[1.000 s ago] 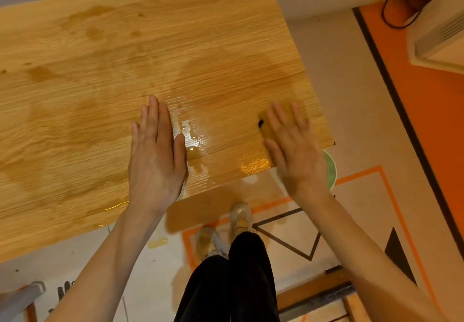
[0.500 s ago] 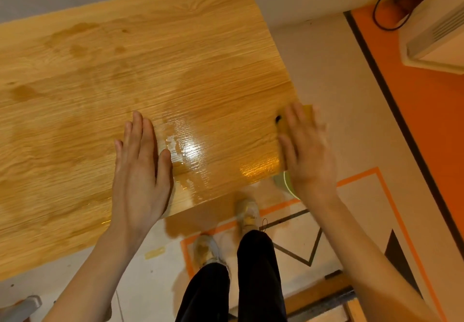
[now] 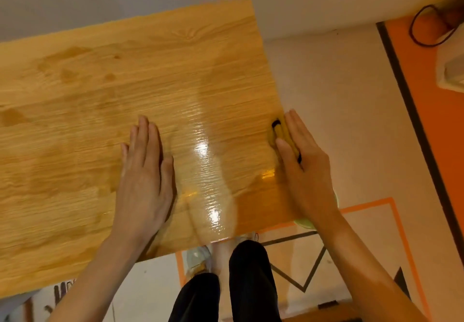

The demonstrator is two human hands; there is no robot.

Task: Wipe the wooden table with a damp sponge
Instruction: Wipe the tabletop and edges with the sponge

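Yellow sponge (image 3: 282,134) under flat right hand (image 3: 305,168).

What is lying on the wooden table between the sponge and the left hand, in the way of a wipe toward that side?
Nothing visible. The right hand presses the sponge at the table's right edge; between it and the flat left hand there is only a wet, shiny streak. That hand itself would be the first obstacle.

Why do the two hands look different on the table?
The right hand presses a yellow sponge at the table's right edge; the left hand has nothing under it. The left hand lies on dry-looking wood, while the right hand sits beside a shiny wet streak. Both are flat, fingers straight, pointing away.
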